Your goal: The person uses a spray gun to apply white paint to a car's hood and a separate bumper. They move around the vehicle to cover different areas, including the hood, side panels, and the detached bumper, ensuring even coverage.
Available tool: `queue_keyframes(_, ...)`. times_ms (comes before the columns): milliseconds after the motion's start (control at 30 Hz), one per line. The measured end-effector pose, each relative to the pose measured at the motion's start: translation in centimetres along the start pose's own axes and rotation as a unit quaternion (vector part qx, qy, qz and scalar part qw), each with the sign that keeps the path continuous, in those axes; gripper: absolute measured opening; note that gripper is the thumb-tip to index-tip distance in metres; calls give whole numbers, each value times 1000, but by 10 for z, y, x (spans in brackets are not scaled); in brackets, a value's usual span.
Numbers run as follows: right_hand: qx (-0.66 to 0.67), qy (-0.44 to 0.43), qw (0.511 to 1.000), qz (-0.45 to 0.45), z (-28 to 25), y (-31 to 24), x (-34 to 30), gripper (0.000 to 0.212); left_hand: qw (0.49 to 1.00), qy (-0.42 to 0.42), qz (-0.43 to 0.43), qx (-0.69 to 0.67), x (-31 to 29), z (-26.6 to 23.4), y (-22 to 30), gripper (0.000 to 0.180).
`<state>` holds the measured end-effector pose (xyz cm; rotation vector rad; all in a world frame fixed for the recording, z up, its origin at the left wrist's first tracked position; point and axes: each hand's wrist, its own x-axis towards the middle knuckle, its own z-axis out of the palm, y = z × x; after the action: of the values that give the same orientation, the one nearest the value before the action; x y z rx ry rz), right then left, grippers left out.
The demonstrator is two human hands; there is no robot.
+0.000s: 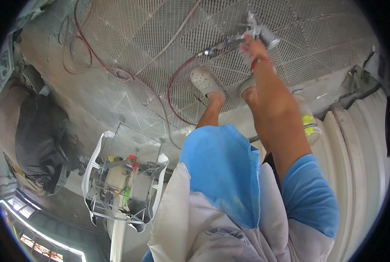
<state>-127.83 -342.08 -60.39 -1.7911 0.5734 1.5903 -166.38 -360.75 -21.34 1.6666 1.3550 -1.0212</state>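
Observation:
My right hand (252, 47) reaches forward over the floor, its arm stretched out and a red band around the wrist. The fingers are wrapped round a spray gun (269, 37) with a silvery-grey cup, slightly blurred. A fitting at the gun's left side joins it to a dark red air hose (170, 87), which loops down over the floor near my left shoe. No part of my left hand shows.
Grated floor tiles (160, 22) lie under my clogs (207, 82). More hose (92, 50) coils at the far left. A wire-frame stand with white curved strips (92, 168) stands lower left, beside a dark draped bulk (40, 126). Pale ribbed panels (352, 148) line the right.

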Motion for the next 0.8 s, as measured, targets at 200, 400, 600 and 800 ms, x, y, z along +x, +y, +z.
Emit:
queue_keyframes(200,-49,-87,995,17,-28,-4,-71,103,999,37,-3,33,-2,-21,19,57)
queue_keyframes(400,-65,-5,998,6,-56,40,-52,95,994,40,11,103,0,-20,18,53)
queue_keyframes(600,47,-21,995,-85,-105,24,-185,68,984,126,106,-69,-5,-75,38,50)
queue_keyframes(800,160,54,905,-391,-219,-130,-491,38,904,259,117,-318,-69,-260,183,42)
